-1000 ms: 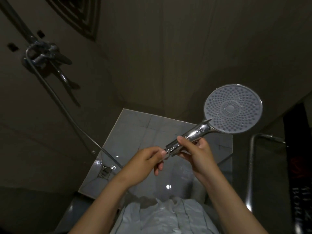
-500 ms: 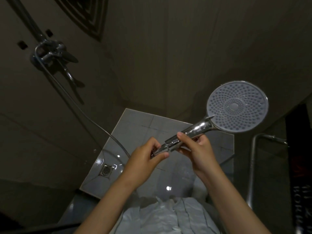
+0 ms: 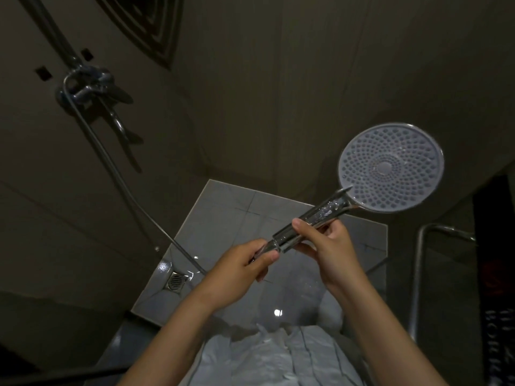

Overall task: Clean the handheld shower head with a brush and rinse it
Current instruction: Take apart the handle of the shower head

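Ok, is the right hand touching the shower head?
Touching. The head view shows the right hand gripping the shower head by its handle, thumb on top, fingers curled underneath.

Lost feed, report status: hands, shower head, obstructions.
Right hand grips shower head by handle. Left hand pinches handle's base end. No brush visible, nothing blocking.

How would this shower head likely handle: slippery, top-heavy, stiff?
Probably slippery: the shower head has a shiny chrome handle with droplets just above where the right hand grips it. Likely top-heavy, since the wide round face sits well beyond that grip. It looks rigid.
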Action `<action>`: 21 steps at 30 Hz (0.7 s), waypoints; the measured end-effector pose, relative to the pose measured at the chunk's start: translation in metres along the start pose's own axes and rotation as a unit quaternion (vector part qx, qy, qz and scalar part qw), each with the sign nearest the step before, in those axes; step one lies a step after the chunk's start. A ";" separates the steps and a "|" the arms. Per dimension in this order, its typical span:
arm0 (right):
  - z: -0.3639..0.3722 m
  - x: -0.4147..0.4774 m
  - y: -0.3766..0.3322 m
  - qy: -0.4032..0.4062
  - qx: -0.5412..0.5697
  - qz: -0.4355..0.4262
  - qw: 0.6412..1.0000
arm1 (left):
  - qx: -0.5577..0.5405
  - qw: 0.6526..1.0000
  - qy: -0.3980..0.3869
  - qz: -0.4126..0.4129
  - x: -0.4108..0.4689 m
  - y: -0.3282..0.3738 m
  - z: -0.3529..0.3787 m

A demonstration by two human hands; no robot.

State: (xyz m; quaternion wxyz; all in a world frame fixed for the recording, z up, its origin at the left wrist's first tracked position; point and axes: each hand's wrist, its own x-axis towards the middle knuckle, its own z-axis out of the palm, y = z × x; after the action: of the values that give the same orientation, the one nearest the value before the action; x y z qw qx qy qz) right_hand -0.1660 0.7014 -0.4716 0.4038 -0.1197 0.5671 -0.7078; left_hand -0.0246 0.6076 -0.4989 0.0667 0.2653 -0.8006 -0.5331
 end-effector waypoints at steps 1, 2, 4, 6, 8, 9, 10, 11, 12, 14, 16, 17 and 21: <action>0.000 0.000 -0.001 -0.002 -0.001 -0.002 1.000 | -0.020 1.000 -0.016 -0.003 0.001 0.001 0.000; 0.000 -0.001 -0.001 -0.003 -0.002 -0.003 1.000 | -0.042 0.998 -0.036 -0.005 0.001 0.003 -0.001; 0.000 -0.001 -0.003 -0.006 0.001 -0.002 1.000 | -0.089 0.994 -0.067 -0.019 0.002 0.005 -0.002; -0.001 -0.001 -0.003 -0.008 0.004 -0.003 1.000 | -0.109 0.991 -0.065 -0.035 0.002 0.008 -0.003; -0.002 0.000 -0.004 -0.011 0.004 -0.007 1.000 | -0.090 0.995 -0.033 -0.026 0.002 0.009 -0.002; -0.003 0.001 -0.005 -0.013 0.004 -0.010 1.000 | -0.088 0.996 -0.010 -0.015 0.003 0.009 -0.001; -0.004 0.001 -0.005 -0.014 0.005 -0.013 1.000 | -0.099 0.995 0.008 -0.011 0.003 0.009 0.000; -0.004 0.002 -0.005 -0.013 0.005 -0.015 1.000 | -0.107 0.994 0.031 -0.010 0.004 0.008 0.001; -0.005 0.003 -0.005 -0.012 0.005 -0.017 1.000 | -0.109 0.993 0.053 -0.008 0.004 0.009 0.002; -0.006 0.005 -0.005 -0.007 0.007 -0.018 1.000 | -0.085 0.992 0.090 -0.003 0.005 0.009 0.002; -0.007 0.006 -0.006 -0.003 0.016 -0.016 1.000 | -0.091 0.990 0.106 0.007 0.007 0.011 0.003; -0.008 0.006 -0.006 -0.002 0.020 -0.014 1.000 | -0.097 0.990 0.104 0.012 0.008 0.011 0.002; -0.010 0.005 -0.007 0.009 0.026 -0.008 1.000 | -0.100 0.992 0.071 0.013 0.008 0.011 0.002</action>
State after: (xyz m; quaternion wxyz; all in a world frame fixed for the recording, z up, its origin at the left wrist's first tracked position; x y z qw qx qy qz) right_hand -0.1791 0.7049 -0.4698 0.3959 -0.1069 0.5513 -0.7266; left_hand -0.0366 0.6086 -0.4913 0.1567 0.2844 -0.7396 -0.5896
